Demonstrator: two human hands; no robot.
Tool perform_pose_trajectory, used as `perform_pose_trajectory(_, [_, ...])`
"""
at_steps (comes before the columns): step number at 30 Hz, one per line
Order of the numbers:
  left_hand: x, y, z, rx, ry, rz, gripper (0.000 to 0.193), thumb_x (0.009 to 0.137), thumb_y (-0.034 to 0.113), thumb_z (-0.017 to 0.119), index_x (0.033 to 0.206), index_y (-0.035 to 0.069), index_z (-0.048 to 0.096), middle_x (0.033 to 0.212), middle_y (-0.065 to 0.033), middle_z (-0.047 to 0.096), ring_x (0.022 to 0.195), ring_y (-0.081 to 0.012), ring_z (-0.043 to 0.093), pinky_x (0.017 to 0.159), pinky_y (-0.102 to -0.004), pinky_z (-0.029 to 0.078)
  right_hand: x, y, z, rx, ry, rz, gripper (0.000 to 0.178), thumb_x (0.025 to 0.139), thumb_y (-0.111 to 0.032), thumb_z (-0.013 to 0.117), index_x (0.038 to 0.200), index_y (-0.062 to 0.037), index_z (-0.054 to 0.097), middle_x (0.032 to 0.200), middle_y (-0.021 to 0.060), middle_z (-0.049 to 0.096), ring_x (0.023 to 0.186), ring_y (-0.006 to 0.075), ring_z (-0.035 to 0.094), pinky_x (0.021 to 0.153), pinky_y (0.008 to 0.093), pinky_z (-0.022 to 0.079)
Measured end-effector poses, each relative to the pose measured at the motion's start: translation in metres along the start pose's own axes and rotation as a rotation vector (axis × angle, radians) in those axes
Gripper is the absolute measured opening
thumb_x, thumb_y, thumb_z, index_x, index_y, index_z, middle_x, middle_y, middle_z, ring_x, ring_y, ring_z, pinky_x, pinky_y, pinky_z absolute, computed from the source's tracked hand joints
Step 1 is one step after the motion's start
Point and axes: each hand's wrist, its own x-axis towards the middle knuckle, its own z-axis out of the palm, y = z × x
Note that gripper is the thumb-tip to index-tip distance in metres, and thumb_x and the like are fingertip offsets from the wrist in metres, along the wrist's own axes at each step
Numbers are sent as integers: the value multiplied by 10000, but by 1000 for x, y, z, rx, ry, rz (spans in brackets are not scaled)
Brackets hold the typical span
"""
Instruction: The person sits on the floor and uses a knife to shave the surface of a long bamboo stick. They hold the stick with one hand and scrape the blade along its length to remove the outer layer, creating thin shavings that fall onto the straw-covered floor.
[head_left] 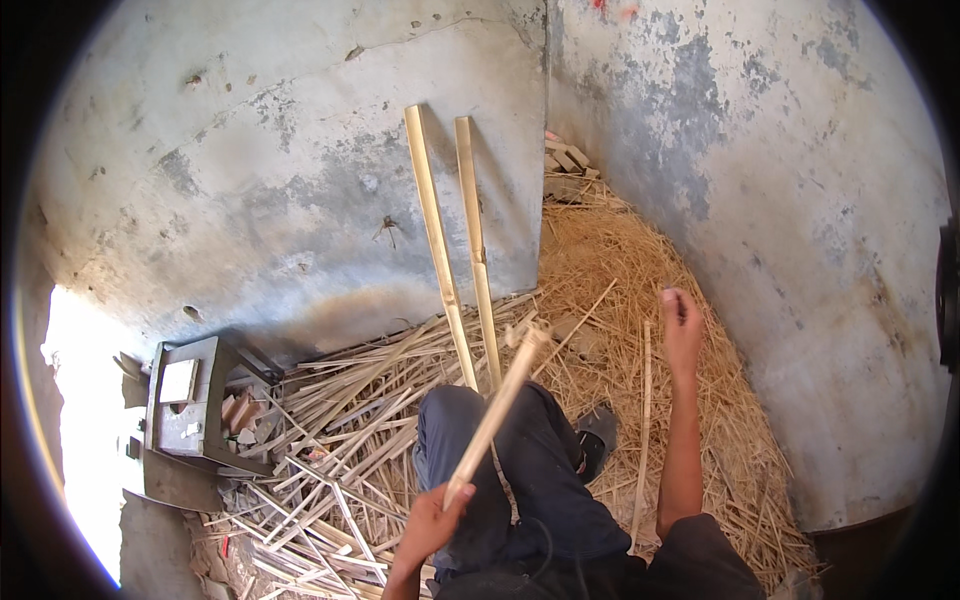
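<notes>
My left hand (pixel 432 525) is closed around the near end of a split bamboo piece (pixel 497 410). The piece slants up and to the right across my knees, and its far end looks frayed. Off to the right, my right hand (pixel 682 330) is raised above the shavings, apart from the bamboo. Its fingers are curled in, with a small dark spot by them; what they hold, if anything, is too small to make out. Two long bamboo slats (pixel 432 215) lean against the wall in front of me, their lower ends hidden behind my legs.
Loose bamboo strips (pixel 350 430) lie heaped on the left. Fine straw-coloured shavings (pixel 730 470) cover the floor to the right. A grey box-like frame (pixel 190 435) with broken bricks stands at far left. Worn plaster walls (pixel 300 150) meet at a corner near stacked bricks (pixel 567 160).
</notes>
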Motion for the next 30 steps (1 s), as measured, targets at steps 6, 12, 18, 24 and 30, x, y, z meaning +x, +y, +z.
perform_pose_trajectory(6, [23,13,5,66,1,114,466,1107,443,677,958,2,707,657,-13,543,639,-85,490,591,-322,419,-47,-59,18,216,-327,-145,403,961,-201,849,1321,-54,742,1159,71,761,1021,179,708,879,340,572])
perform_pose_trajectory(12, [25,28,12,105,-17,182,406,1097,400,697,1114,-1,758,637,-110,567,623,-127,510,602,-379,451,-54,-92,29,70,-201,-549,375,863,-69,880,1229,-55,801,1121,101,781,996,246,769,845,356,605])
perform_pose_trajectory(18, [18,38,14,184,18,192,387,1090,383,706,1117,2,767,635,-157,593,583,-176,548,597,-403,460,-49,-85,25,-10,-235,-613,338,789,18,856,1116,-64,832,1083,103,777,952,277,772,813,373,619])
perform_pose_trajectory(24, [15,38,17,202,45,200,383,1087,383,708,1115,6,767,649,-197,601,559,-264,575,601,-426,470,-51,-79,27,33,-239,-651,298,752,37,847,1034,-56,827,1050,102,780,907,284,774,800,382,627])
perform_pose_trajectory(30, [17,34,17,214,25,199,381,1087,382,706,1143,10,769,660,-207,614,562,-282,580,610,-428,480,-48,-78,29,150,-312,-420,129,846,-37,850,956,12,803,978,116,778,866,209,751,781,338,588])
